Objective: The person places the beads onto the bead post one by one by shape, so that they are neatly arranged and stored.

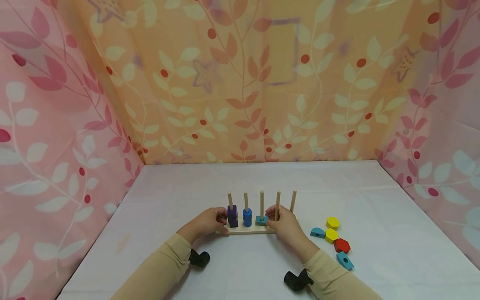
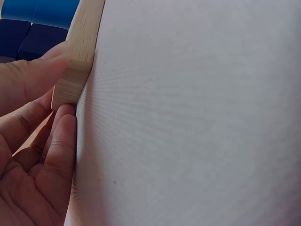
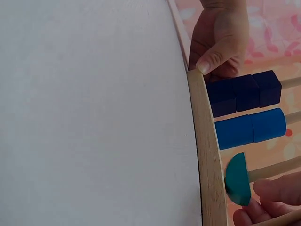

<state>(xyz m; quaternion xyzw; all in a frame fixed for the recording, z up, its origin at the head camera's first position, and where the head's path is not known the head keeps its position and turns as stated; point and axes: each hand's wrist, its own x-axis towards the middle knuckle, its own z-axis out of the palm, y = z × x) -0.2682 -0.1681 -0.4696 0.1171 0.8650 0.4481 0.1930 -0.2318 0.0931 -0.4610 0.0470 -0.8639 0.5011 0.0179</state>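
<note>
A wooden peg board (image 1: 249, 232) with several upright pegs stands mid-table. My left hand (image 1: 210, 221) grips its left end; in the left wrist view the thumb lies on the wood (image 2: 70, 84) and fingertips press beneath. Dark purple blocks (image 1: 232, 216) are stacked on the leftmost peg, and blue cylinders (image 1: 247, 217) on the second. A teal half-round block (image 3: 239, 180) sits low on the third peg, flat side up. My right hand (image 1: 286, 227) pinches its right end with thumb and fingers (image 3: 277, 188), reaching around the fourth peg. The hand partly hides the board's right side.
Right of the board lie two yellow hexagonal blocks (image 1: 332, 223), a red block (image 1: 342, 245), a blue half-round block (image 1: 318, 232) and another blue block with a hole (image 1: 345, 261). Patterned curtains (image 1: 240, 83) surround the white table (image 1: 180, 183).
</note>
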